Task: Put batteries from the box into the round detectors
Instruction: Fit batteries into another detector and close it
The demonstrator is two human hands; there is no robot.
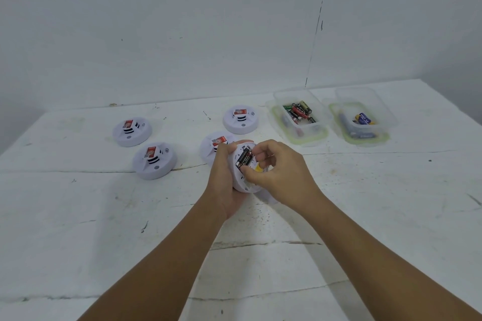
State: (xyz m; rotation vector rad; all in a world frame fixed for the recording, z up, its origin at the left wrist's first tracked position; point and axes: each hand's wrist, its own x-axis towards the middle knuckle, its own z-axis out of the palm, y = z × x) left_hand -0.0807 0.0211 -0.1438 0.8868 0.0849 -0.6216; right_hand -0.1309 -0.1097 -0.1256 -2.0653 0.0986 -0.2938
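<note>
Nearest, the left hand point(226, 177) cradles an upturned detector point(245, 164) while the right hand point(276, 172) curls its fingertips onto batteries point(243, 157) already seated. Farther off, four detectors wait face-up — the box point(297, 117) far right holds plenty.

White detectors point(132, 131), red labels point(128, 124); black batteries point(243, 158); clear boxes point(300, 135), green rims.

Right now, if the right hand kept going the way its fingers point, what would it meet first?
The right hand points left and slightly away, already touching the held detector at its batteries. The detector itself blocks the way; past it come the left hand and probably a detector on the table, though depth is unclear.
</note>
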